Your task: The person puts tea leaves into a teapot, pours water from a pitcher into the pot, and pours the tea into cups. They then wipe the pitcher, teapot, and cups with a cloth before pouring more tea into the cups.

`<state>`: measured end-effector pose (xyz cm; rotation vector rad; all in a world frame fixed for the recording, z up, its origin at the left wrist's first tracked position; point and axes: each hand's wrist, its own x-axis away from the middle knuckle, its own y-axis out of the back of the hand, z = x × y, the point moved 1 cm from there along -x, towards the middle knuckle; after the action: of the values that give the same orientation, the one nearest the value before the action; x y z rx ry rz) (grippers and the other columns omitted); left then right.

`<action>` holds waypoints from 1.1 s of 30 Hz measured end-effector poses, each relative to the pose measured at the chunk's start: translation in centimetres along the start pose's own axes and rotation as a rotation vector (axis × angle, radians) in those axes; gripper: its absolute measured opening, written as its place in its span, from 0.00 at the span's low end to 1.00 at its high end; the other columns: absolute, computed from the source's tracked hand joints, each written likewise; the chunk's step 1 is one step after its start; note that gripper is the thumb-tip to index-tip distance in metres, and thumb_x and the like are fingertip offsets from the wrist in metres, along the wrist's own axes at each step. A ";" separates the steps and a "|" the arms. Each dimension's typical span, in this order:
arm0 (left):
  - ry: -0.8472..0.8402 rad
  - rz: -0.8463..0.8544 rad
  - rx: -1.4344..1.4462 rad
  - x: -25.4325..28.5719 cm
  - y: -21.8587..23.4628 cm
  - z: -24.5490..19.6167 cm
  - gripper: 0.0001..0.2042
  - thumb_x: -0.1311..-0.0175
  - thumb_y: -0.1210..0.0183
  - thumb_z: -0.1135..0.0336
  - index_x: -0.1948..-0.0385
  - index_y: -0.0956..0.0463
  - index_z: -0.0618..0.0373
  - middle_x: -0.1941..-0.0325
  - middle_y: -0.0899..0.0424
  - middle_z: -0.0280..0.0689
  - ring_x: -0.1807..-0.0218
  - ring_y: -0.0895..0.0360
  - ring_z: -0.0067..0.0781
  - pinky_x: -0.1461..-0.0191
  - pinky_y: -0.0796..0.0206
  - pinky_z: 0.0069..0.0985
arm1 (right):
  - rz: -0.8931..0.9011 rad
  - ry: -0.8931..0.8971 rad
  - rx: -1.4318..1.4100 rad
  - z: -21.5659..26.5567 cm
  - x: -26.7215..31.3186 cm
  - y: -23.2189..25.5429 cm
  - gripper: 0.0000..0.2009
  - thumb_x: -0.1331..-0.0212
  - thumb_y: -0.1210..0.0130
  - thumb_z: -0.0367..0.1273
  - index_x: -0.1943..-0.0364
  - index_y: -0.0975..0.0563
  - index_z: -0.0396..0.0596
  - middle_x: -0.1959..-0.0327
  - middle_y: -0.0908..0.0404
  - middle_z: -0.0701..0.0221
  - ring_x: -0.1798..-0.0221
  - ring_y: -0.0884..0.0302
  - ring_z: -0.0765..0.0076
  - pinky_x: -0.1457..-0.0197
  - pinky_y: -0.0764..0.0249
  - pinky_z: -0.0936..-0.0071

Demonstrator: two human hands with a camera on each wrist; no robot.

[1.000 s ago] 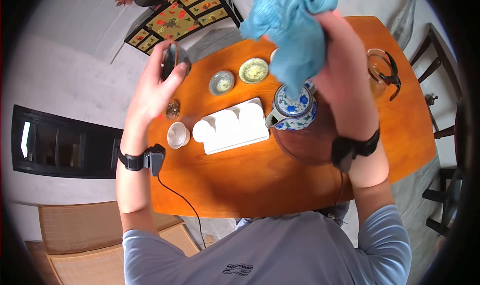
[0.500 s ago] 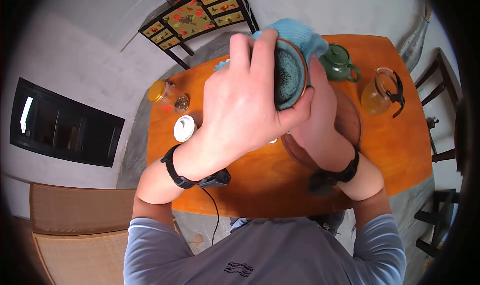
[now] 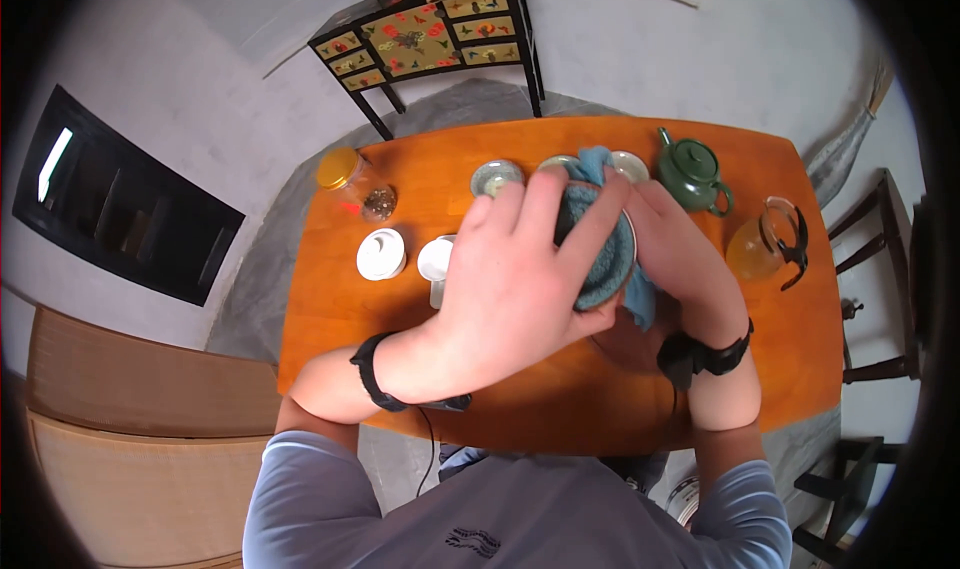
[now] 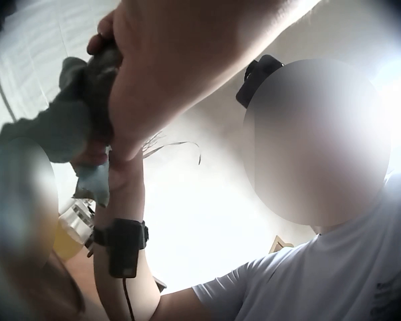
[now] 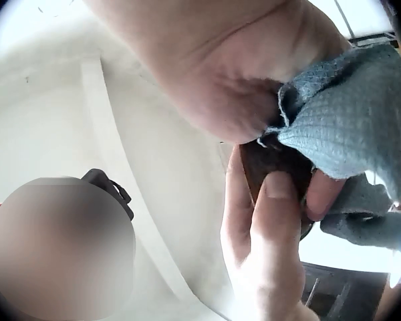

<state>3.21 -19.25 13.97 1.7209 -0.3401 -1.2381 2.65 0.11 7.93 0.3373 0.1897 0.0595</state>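
My left hand (image 3: 510, 269) grips a dark teal bowl (image 5: 274, 167), tilted on its side above the table, thumb on its outer wall and fingers over the rim. From the right, my right hand (image 3: 690, 254) holds a light blue cloth (image 5: 354, 114) against the bowl. Part of the cloth hangs below the hands, and another fold sticks up behind them. In the right wrist view the bowl's dark outside shows between the left fingers and the cloth. The right fingertips are largely hidden behind the bowl and cloth.
On the wooden table (image 3: 330, 339) stand a green teapot (image 3: 690, 174), a glass jug (image 3: 760, 249) with amber liquid, a gold-lidded jar (image 3: 345, 174) and a white lidded cup (image 3: 382, 254). Small dishes (image 3: 495, 177) sit at the back. The hands hide much of the middle.
The hands were apart a second ago, the left with the bowl, the right with the cloth. They came together, bringing cloth to bowl, and have since lowered over the table.
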 end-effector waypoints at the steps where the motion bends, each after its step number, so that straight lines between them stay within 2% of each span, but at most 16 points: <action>1: 0.042 0.025 0.023 0.3 0.3 -0.2 0.40 0.58 0.23 0.54 0.34 0.24 0.47 0.46 0.26 0.47 0.54 0.22 0.50 0.53 0.29 0.41 | 0.011 -0.179 -0.156 0.2 0.2 -0.1 0.23 0.18 0.61 0.45 0.45 0.21 0.39 0.55 0.14 0.61 0.53 0.16 0.69 0.52 0.22 0.72; 6: 0.153 0.021 0.065 1.7 0.9 -0.7 0.40 0.60 0.22 0.55 0.35 0.22 0.43 0.46 0.26 0.46 0.55 0.22 0.47 0.55 0.31 0.40 | -0.109 -0.396 -0.471 3.8 1.2 -2.4 0.24 0.19 0.54 0.47 0.54 0.17 0.39 0.63 0.15 0.71 0.59 0.19 0.77 0.55 0.24 0.75; 10: 0.206 -0.052 0.206 2.8 1.4 -0.4 0.40 0.62 0.22 0.56 0.36 0.22 0.42 0.47 0.26 0.44 0.55 0.22 0.45 0.57 0.32 0.40 | -0.188 -0.543 -0.677 4.6 1.9 -3.6 0.15 0.23 0.45 0.40 0.53 0.15 0.43 0.63 0.14 0.74 0.63 0.19 0.82 0.61 0.23 0.80; 12: 0.227 -0.094 0.249 3.6 1.7 0.1 0.40 0.61 0.22 0.56 0.37 0.22 0.42 0.49 0.26 0.43 0.56 0.23 0.45 0.58 0.33 0.41 | -0.211 -0.353 -0.550 4.3 2.2 -4.5 0.12 0.26 0.41 0.37 0.54 0.15 0.42 0.62 0.13 0.73 0.64 0.18 0.81 0.64 0.22 0.78; 13: 0.222 -0.103 0.292 4.0 1.6 0.4 0.39 0.60 0.22 0.56 0.37 0.23 0.42 0.50 0.27 0.42 0.57 0.23 0.45 0.59 0.33 0.40 | -0.282 -0.472 -0.498 5.3 2.2 -4.5 0.12 0.27 0.42 0.35 0.53 0.15 0.40 0.60 0.13 0.72 0.61 0.17 0.79 0.61 0.21 0.77; 14: 0.216 -0.106 0.337 4.4 1.5 0.7 0.38 0.59 0.23 0.56 0.38 0.23 0.42 0.51 0.27 0.42 0.58 0.22 0.45 0.59 0.33 0.40 | -0.270 -0.478 -0.469 5.5 2.2 -4.8 0.12 0.27 0.42 0.35 0.53 0.15 0.40 0.60 0.13 0.72 0.61 0.17 0.79 0.61 0.21 0.77; 17: 0.257 -0.090 0.418 5.3 1.7 2.9 0.35 0.55 0.24 0.55 0.38 0.23 0.44 0.51 0.26 0.43 0.60 0.20 0.47 0.60 0.30 0.40 | -0.048 -0.369 -0.376 4.2 1.1 -4.7 0.13 0.26 0.44 0.35 0.50 0.16 0.39 0.53 0.13 0.70 0.55 0.17 0.77 0.53 0.21 0.76; 19: 0.312 0.007 0.426 5.5 2.8 5.4 0.33 0.52 0.26 0.56 0.40 0.22 0.48 0.53 0.24 0.45 0.61 0.18 0.51 0.60 0.27 0.44 | 0.022 -0.398 -0.418 2.4 -1.3 -3.2 0.15 0.25 0.44 0.37 0.49 0.16 0.39 0.52 0.13 0.70 0.55 0.16 0.76 0.53 0.20 0.76; 20: 0.336 -0.052 0.465 5.8 3.2 7.0 0.31 0.52 0.26 0.58 0.42 0.21 0.50 0.54 0.21 0.45 0.60 0.17 0.53 0.61 0.27 0.43 | 0.086 -0.410 -0.480 2.3 -2.8 -2.9 0.16 0.25 0.44 0.39 0.47 0.17 0.39 0.51 0.13 0.69 0.56 0.16 0.76 0.53 0.19 0.75; 21: 0.408 -0.019 0.466 6.1 3.9 8.6 0.30 0.52 0.27 0.58 0.43 0.20 0.51 0.54 0.20 0.45 0.58 0.17 0.52 0.59 0.26 0.42 | 0.153 -0.419 -0.485 4.7 -4.5 -3.2 0.20 0.23 0.47 0.42 0.44 0.19 0.40 0.51 0.13 0.68 0.56 0.15 0.75 0.53 0.19 0.76; 22: 0.478 0.018 0.468 6.5 4.7 10.1 0.28 0.52 0.27 0.59 0.44 0.20 0.52 0.55 0.19 0.45 0.57 0.16 0.51 0.58 0.26 0.41 | 0.190 -0.416 -0.555 4.2 -6.4 -2.2 0.21 0.22 0.50 0.43 0.42 0.20 0.39 0.53 0.12 0.68 0.58 0.14 0.75 0.56 0.18 0.77; 25: 0.630 -0.173 0.307 7.6 6.8 13.6 0.26 0.49 0.27 0.63 0.45 0.18 0.53 0.57 0.19 0.43 0.56 0.16 0.44 0.53 0.25 0.36 | 0.143 -0.410 -0.366 7.3 -11.7 -4.8 0.20 0.21 0.51 0.43 0.42 0.21 0.41 0.56 0.12 0.70 0.63 0.16 0.78 0.64 0.21 0.80; 27: 0.755 -0.277 0.339 8.1 7.5 15.2 0.23 0.45 0.29 0.66 0.44 0.18 0.54 0.58 0.21 0.40 0.57 0.16 0.37 0.52 0.25 0.32 | 0.396 -0.297 -0.233 7.4 -15.4 -6.1 0.17 0.21 0.51 0.43 0.41 0.23 0.47 0.57 0.13 0.73 0.67 0.19 0.81 0.71 0.25 0.82; 29: 0.759 -0.352 0.220 8.8 7.7 16.9 0.21 0.39 0.31 0.69 0.42 0.20 0.57 0.59 0.19 0.36 0.62 0.17 0.27 0.53 0.25 0.27 | 0.291 -0.298 -0.154 6.2 -18.5 -9.6 0.15 0.21 0.50 0.42 0.39 0.26 0.52 0.58 0.14 0.74 0.69 0.21 0.81 0.73 0.28 0.82; 31: 0.835 -0.411 0.321 8.9 7.7 17.7 0.21 0.38 0.31 0.69 0.42 0.20 0.58 0.59 0.18 0.35 0.63 0.18 0.25 0.54 0.26 0.25 | 0.416 -0.366 -0.089 4.0 -21.8 -12.3 0.15 0.22 0.50 0.41 0.39 0.25 0.55 0.57 0.14 0.75 0.67 0.19 0.79 0.73 0.27 0.83; 33: 0.853 -0.471 0.357 9.2 7.8 18.4 0.21 0.37 0.31 0.68 0.42 0.21 0.59 0.62 0.16 0.33 0.64 0.20 0.21 0.56 0.26 0.24 | 0.414 -0.409 0.032 1.5 -23.9 -15.3 0.17 0.23 0.49 0.44 0.39 0.24 0.53 0.57 0.14 0.71 0.65 0.17 0.75 0.67 0.21 0.77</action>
<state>-5.99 -39.19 14.38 2.5523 0.3995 -0.6491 -20.13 -16.89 8.38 0.4089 -0.2873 0.3930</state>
